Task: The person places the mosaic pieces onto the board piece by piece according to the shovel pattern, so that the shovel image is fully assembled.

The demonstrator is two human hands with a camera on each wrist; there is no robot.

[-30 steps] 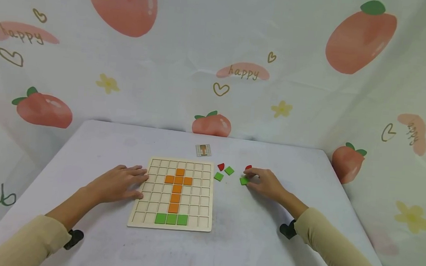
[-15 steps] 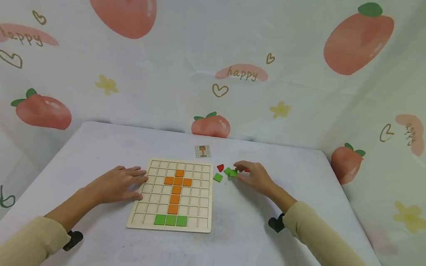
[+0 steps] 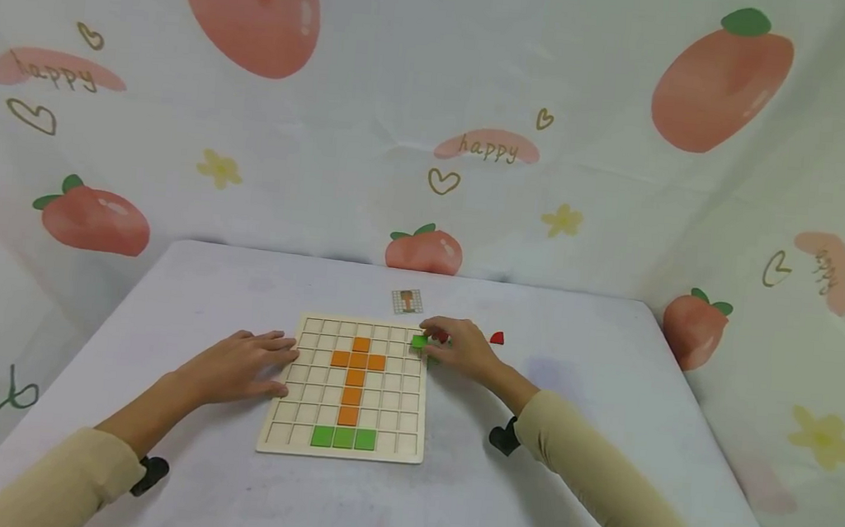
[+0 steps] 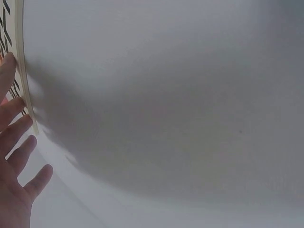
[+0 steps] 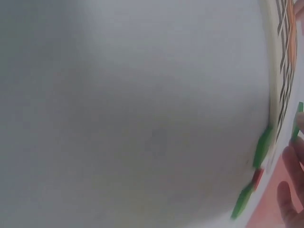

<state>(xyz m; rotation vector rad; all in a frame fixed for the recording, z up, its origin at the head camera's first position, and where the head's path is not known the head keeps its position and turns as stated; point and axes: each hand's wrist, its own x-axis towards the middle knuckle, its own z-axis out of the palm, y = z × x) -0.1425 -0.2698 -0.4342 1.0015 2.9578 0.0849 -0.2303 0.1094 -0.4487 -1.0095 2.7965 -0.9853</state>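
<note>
A pale gridded board (image 3: 395, 427) lies on the table, with several orange tiles (image 3: 355, 378) in a cross shape and a row of green tiles (image 3: 344, 438) below. Fingers of my left hand (image 3: 246, 368) rest at the board's left edge; the left wrist view shows this hand (image 4: 16, 142) with spread fingers. Between thumb and fingers, my right hand (image 3: 466, 350) pinches a green square tile (image 3: 419, 342) over the board's upper right corner. That tile (image 5: 298, 122) appears above the board's edge in the right wrist view. Loose green tiles (image 5: 262, 148) lie on the table near the board.
A small picture card (image 3: 408, 301) lies behind the board. One red piece (image 3: 497, 337) sits to the right of my right hand; another red piece (image 3: 441, 337) is partly hidden by that hand. A printed cloth (image 3: 339, 191) hangs behind the white table (image 3: 212, 479).
My right hand has carried the green tile leftward from the table, past the loose pieces, to above the board's upper right corner. My left hand stays at the board's left edge.
</note>
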